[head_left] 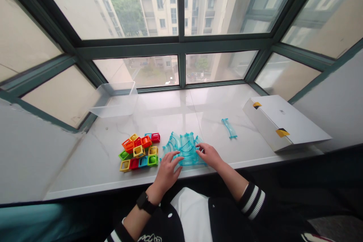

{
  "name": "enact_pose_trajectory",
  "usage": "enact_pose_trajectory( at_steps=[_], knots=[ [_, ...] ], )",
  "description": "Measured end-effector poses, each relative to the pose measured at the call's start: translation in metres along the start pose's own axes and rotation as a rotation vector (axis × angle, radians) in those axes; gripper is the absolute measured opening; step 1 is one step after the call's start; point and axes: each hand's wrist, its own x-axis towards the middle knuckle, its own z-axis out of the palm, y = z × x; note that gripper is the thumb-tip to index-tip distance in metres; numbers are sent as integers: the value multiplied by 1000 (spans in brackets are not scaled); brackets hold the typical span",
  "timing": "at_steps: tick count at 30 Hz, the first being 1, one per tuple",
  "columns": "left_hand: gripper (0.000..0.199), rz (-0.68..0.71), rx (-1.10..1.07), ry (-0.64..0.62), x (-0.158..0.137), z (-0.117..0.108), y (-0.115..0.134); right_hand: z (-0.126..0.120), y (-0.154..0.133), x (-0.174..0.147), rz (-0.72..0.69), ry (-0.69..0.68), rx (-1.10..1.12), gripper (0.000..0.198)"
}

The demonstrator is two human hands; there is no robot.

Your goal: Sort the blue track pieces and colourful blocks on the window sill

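A pile of translucent blue track pieces (185, 149) lies near the front edge of the white sill. Over its left front side is my left hand (168, 170), fingers apart and holding nothing I can see. At the pile's right side, my right hand (209, 155) has its thumb and fingers bent around the edge of a track piece; the exact contact is small. One curved blue track piece (229, 128) lies alone further right. Left of the pile sit several colourful cube blocks (138, 151) with round openings, in red, orange, yellow, green and blue, some stacked.
A clear plastic bin (113, 102) stands at the back left of the sill (93, 162). On the right is a white box (286, 121) with yellow and black tabs. Framed windows (181, 47) close off the back, and the sill's front edge runs just before my body.
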Motion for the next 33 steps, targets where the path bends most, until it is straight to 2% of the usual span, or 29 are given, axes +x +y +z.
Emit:
enact_pose_trajectory(
  at_steps=[9,17,25,33],
  knots=[
    [43,38,111,-100,8,10,7,3,-11,11,115,34,50,20],
    [42,38,95,-82,5,10,3,4,-9,11,156,220,251,17],
    [39,56,36,-81,6,8,1,-14,2,18,164,439,468,28],
    [32,58,63,-119,3,2,5,-21,8,15,122,443,581,41]
  ],
)
